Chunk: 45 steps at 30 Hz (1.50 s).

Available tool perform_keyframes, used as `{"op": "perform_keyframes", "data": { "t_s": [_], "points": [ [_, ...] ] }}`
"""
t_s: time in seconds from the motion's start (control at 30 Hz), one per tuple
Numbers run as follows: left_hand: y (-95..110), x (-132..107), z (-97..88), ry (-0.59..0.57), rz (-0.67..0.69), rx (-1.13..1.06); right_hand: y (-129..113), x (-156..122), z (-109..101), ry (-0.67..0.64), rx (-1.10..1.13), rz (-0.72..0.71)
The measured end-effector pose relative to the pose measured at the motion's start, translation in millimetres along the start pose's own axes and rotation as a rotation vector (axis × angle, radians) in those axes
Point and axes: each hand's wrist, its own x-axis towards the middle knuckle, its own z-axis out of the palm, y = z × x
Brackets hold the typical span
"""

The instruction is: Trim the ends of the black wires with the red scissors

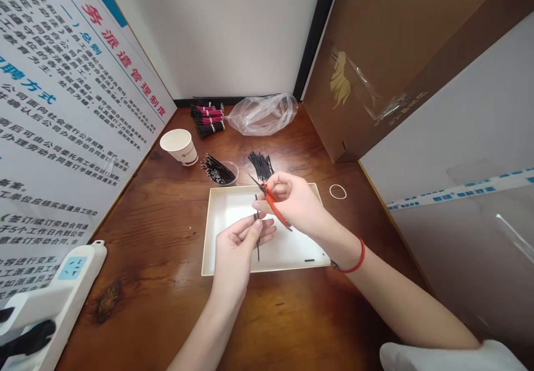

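Observation:
My left hand (242, 237) pinches a thin black wire (258, 251) between thumb and fingers, over a shallow white tray (211, 209). The wire stands roughly upright in the view, sticking out above and below the fingers. Just above it, my right hand (294, 201) is closed around red-handled cutters (275, 207). Their dark pointed tip aims up and left, away from the wire. My right fingertips are close to the wire's upper part; whether they touch it I cannot tell. A short black piece (309, 260) lies in the tray's lower right.
Behind the tray are a bundle of black wires (261, 165), a clear cup of wires (219, 171) and a paper cup (179, 147). Farther back lie tied red and black bundles (207, 119) and a plastic bag (265, 115). A rubber band (337, 192) is right, a power strip (77, 282) left.

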Motion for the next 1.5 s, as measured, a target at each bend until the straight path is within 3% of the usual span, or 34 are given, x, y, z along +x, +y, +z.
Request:
{"op": "perform_keyframes", "data": {
  "t_s": [0.17, 0.33, 0.5, 0.67, 0.8, 0.93, 1.03, 1.33, 1.5],
  "points": [
    [1, 1, -3.5, 0.025, 0.121, 0.045, -1, -14, -14, 0.080, 0.152, -0.010],
    [7, -1, -6.4, -0.016, 0.314, 0.274, 13, -36, -15, 0.065, 0.288, 0.088],
    [11, -1, -3.3, -0.101, 0.288, 0.352, 28, -46, -4, 0.107, 0.299, 0.078],
    [14, -2, -4.8, -0.147, 0.236, 0.409, 28, -44, -2, 0.112, 0.315, 0.085],
    [27, 0, -8.6, -0.081, 0.258, 0.555, 31, -51, -7, 0.122, 0.204, 0.068],
    [48, 14, -12.6, -0.096, 0.446, 0.764, 44, -68, -16, 0.282, -0.011, -0.026],
    [58, 23, -12.2, -0.137, 0.590, 0.915, 56, -74, -24, 0.325, -0.133, -0.067],
    [55, 32, -7.6, -0.270, 0.646, 0.939, 62, -67, -41, 0.323, -0.234, -0.330],
    [65, 53, -1.3, -0.310, 0.776, 1.018, 55, -66, -44, 0.361, -0.258, -0.343]
  ]
}}
